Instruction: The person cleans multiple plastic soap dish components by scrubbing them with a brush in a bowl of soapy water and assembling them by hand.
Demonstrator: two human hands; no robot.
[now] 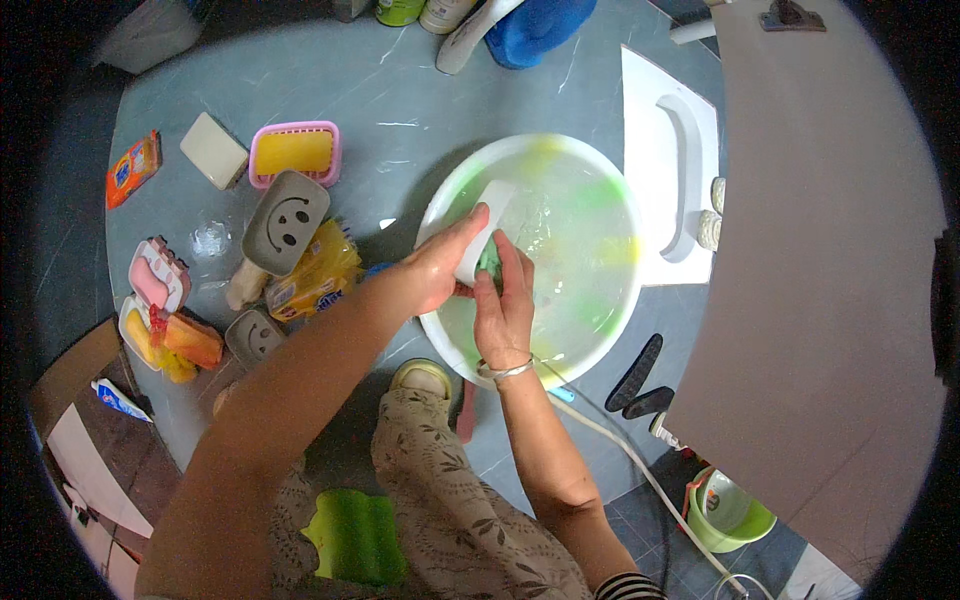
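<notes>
A white plastic dish or box (491, 202) is tilted over the left part of a round white basin (636, 247) of water. My left hand (439, 262) is shut on its near side, thumb along the outer wall. My right hand (506, 315) presses a small green scrubber or cloth (490, 259) against the white piece. The fingers partly cover the green thing, so its exact kind is unclear. Left of the basin lie a grey smiley-face soap dish (281, 247), a yellow plastic package (330, 251) and a pink basket (335, 154) with a yellow soap bar.
Farther left are a white block (214, 150), an orange packet (133, 170) and soap dishes (161, 274). To the right are a white recessed panel (641, 150), black pieces (636, 375), a pale hose (630, 450) and a green tub (724, 536).
</notes>
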